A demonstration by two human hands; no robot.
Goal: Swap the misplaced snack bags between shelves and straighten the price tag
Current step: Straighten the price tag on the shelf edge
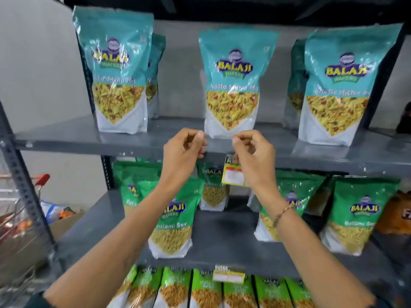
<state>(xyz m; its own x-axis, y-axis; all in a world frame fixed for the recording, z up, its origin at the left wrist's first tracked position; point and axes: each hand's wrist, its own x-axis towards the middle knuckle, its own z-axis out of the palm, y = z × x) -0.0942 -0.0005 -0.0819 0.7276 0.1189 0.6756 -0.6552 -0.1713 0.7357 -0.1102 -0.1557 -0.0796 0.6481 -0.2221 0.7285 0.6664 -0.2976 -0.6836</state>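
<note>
Teal Khatta Mitha Mix bags stand on the upper shelf (pixel 66 138): one on the left (pixel 115 72), one in the middle (pixel 232 85), one on the right (pixel 338 85). Green Ratlami Sev bags (pixel 173 221) (pixel 355 218) stand on the middle shelf (pixel 222 238). A yellow, red and white price tag (pixel 233 175) hangs crooked from the upper shelf's front edge. My right hand (pixel 253 152) pinches the tag's top. My left hand (pixel 184 150) is level with it to the left, fingers closed in a pinch at the shelf edge, with nothing visible in them.
A second price tag (pixel 229 275) sits on the middle shelf's front edge above a row of narrow green bags (pixel 204 290). A red-handled trolley (pixel 42 178) and a cardboard box (pixel 64 221) stand at the left. An orange bag (pixel 398 214) lies at the far right.
</note>
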